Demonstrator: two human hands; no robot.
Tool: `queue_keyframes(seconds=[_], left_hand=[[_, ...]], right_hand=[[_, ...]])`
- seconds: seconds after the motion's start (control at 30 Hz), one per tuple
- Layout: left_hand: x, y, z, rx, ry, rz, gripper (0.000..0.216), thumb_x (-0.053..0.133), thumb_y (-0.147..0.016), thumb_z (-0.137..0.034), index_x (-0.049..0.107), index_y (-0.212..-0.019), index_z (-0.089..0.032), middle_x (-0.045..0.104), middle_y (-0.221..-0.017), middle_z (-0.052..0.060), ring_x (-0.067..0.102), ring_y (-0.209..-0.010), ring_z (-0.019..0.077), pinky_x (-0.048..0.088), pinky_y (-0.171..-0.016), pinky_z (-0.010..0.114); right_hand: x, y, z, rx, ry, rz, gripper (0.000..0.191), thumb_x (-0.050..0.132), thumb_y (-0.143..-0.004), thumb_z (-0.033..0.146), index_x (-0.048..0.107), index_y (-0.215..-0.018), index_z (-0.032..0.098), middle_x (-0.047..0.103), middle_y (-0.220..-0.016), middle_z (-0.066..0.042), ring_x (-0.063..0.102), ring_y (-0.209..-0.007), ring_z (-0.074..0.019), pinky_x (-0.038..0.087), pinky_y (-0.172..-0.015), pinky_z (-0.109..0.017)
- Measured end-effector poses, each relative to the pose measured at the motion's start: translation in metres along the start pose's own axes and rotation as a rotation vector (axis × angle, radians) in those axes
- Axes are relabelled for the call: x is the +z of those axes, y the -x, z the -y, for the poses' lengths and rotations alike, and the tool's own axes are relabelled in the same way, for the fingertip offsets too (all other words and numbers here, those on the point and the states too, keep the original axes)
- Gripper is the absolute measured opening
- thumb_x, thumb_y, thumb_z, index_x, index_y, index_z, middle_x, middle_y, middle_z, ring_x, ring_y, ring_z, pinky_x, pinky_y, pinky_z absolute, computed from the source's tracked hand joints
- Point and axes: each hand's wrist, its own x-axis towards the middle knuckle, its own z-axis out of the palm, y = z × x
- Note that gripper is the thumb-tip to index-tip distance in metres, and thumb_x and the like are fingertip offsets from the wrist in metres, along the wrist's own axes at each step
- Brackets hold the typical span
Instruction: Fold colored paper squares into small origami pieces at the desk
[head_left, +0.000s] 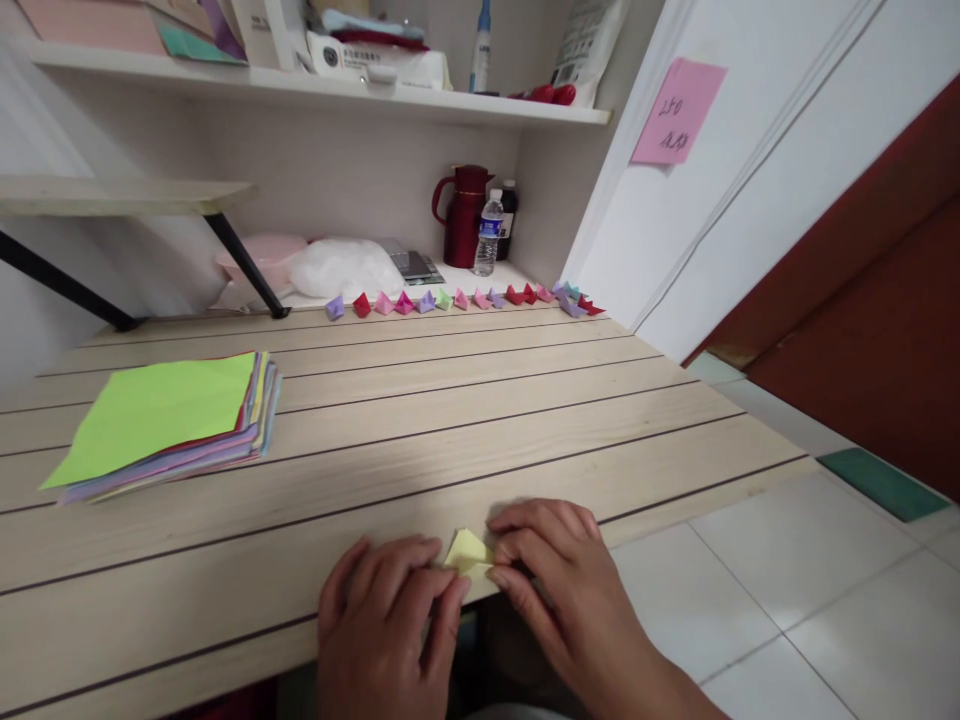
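Observation:
A small folded piece of pale yellow paper (466, 551) lies at the front edge of the wooden table (420, 420). My left hand (382, 620) pinches its left side with curled fingers. On the other side my right hand (555, 575) pinches and presses it with bent fingertips. Both hands are closed on the paper. A stack of coloured paper squares (169, 420), lime green on top, rests at the table's left.
A row of several small folded paper shapes (461, 299) in pink, purple and red lines the table's back edge. Behind stand a red jug (463, 213), a water bottle (488, 234) and a white bag (345, 268). Shelves hang above; tiled floor lies right.

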Motion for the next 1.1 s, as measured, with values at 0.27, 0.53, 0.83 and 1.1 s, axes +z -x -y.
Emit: queue_keyframes(seconds=[0.27,0.53,0.83,1.1], left_hand=[[0.007,-0.002,-0.011,-0.085,-0.193,-0.022,0.012,0.058,-0.090,-0.035,0.057,-0.082,-0.026,0.068,-0.101,0.007,0.058,-0.097,0.0259,0.035,-0.098,0.050],[0.006,-0.005,-0.007,-0.040,-0.320,0.042,0.012,0.060,-0.087,-0.036,0.055,-0.087,-0.025,0.067,-0.110,0.010,0.059,-0.100,0.0286,0.039,-0.089,0.049],[0.009,-0.006,-0.013,-0.077,-0.337,0.067,0.008,0.057,-0.088,-0.031,0.054,-0.087,-0.024,0.067,-0.117,0.012,0.060,-0.103,0.0296,0.039,-0.094,0.053],[0.004,-0.008,-0.009,-0.093,-0.355,0.108,0.013,0.057,-0.089,-0.037,0.053,-0.086,-0.024,0.069,-0.119,0.011,0.063,-0.105,0.0299,0.036,-0.096,0.057]], right_hand=[[0.007,-0.009,0.003,0.057,0.093,0.045,0.004,0.057,-0.096,0.024,0.059,-0.092,0.024,0.064,-0.108,-0.003,0.055,-0.096,-0.0233,0.038,-0.083,-0.042],[0.011,-0.010,0.002,0.051,0.222,0.020,0.010,0.061,-0.092,0.028,0.056,-0.086,0.023,0.064,-0.106,-0.004,0.056,-0.093,-0.0239,0.040,-0.080,-0.042],[0.013,-0.010,0.000,0.117,0.259,0.036,0.022,0.068,-0.087,0.035,0.052,-0.078,0.023,0.061,-0.090,-0.004,0.053,-0.082,-0.0245,0.041,-0.073,-0.041],[0.010,-0.008,-0.004,-0.090,0.101,0.031,0.034,0.055,-0.095,0.016,0.062,-0.121,0.036,0.054,-0.131,-0.007,0.055,-0.113,-0.0251,0.046,-0.087,-0.042]])
